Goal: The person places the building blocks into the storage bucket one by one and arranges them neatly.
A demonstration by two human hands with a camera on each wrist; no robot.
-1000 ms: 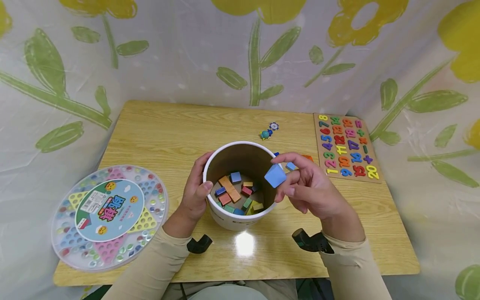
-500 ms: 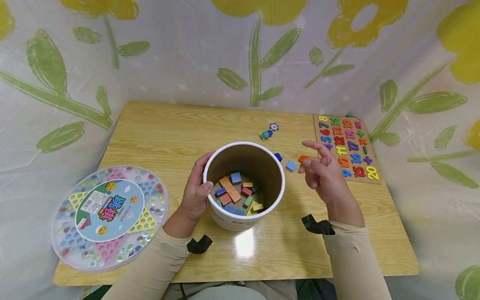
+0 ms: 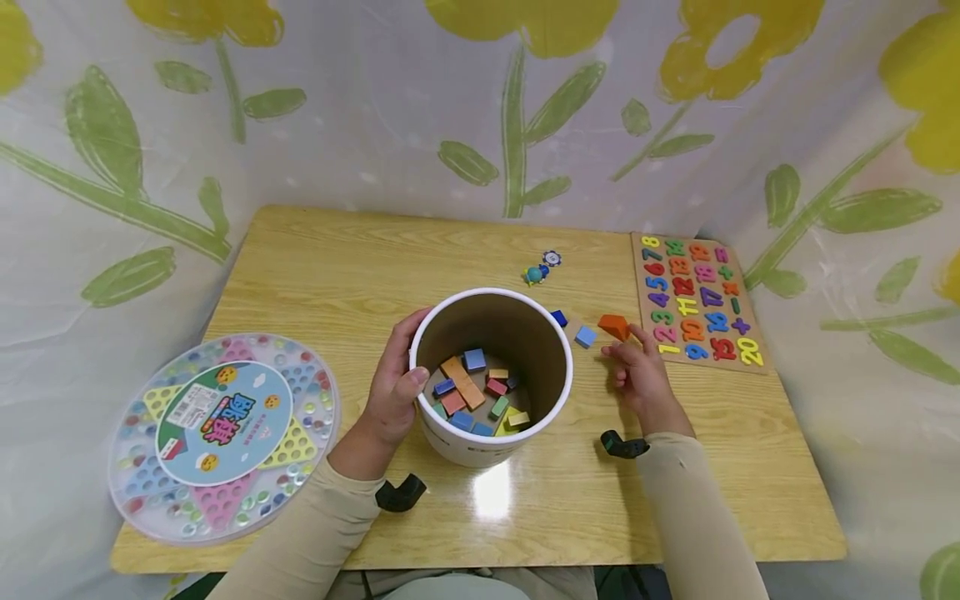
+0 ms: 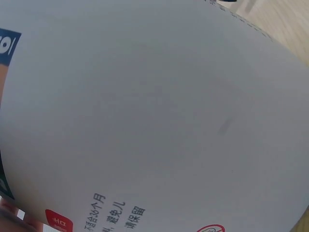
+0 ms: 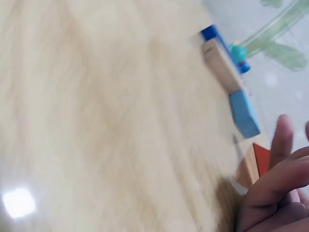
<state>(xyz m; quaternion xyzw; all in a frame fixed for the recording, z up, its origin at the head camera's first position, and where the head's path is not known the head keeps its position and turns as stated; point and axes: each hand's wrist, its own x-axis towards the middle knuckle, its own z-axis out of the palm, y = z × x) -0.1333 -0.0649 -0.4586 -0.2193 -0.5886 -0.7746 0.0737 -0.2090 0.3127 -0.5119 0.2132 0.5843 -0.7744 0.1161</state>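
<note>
My left hand grips the left rim of a white bucket, its thumb over the edge. Inside lie several coloured wooden blocks, among them a long orange block and a blue block. The left wrist view is filled by the bucket's printed wall. To the right, my right hand reaches to an orange-red block on the table, index fingertip right at its end; in the right wrist view the fingers partly hide it. Beside it lie a light blue block and a dark blue block.
A round Chinese checkers set lies at the table's left. At the right stands a flat number puzzle board, close behind the right hand. A small turquoise toy and a patterned disc lie beyond the bucket.
My right hand let a light blue block go into the bucket, then moved right and down to the orange-red block. The left hand kept its grip on the bucket.
</note>
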